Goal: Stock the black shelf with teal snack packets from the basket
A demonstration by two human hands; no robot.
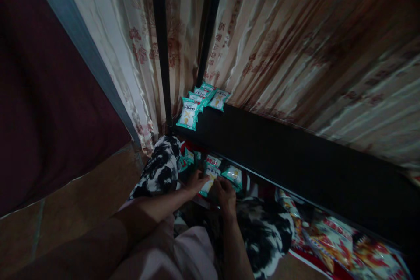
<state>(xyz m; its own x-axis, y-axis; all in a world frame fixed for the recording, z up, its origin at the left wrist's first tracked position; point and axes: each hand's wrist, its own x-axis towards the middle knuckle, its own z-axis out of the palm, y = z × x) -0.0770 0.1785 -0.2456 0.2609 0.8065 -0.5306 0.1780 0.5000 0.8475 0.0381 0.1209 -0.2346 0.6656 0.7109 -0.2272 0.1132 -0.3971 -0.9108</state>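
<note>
Low in front of me, a small green-and-white snack bag point(211, 172) is held between my two hands. My left hand point(197, 182) pinches its left side, with the thumb on the front. On its lower right edge are the curled fingers of my right hand point(225, 192). Right beside that hand lies a similar snack bag point(233, 175). More green packets point(187, 158) sit in a dark space beyond my left hand, partly hidden by shadow and my knee.
A long black shelf point(262, 144) runs above my hands, with several matching snack bags point(188, 113) in a row at its left end. Black upright posts point(161, 48) rise there before a patterned curtain point(269, 43). Larger colourful food packs point(337, 238) lie below the shelf at right.
</note>
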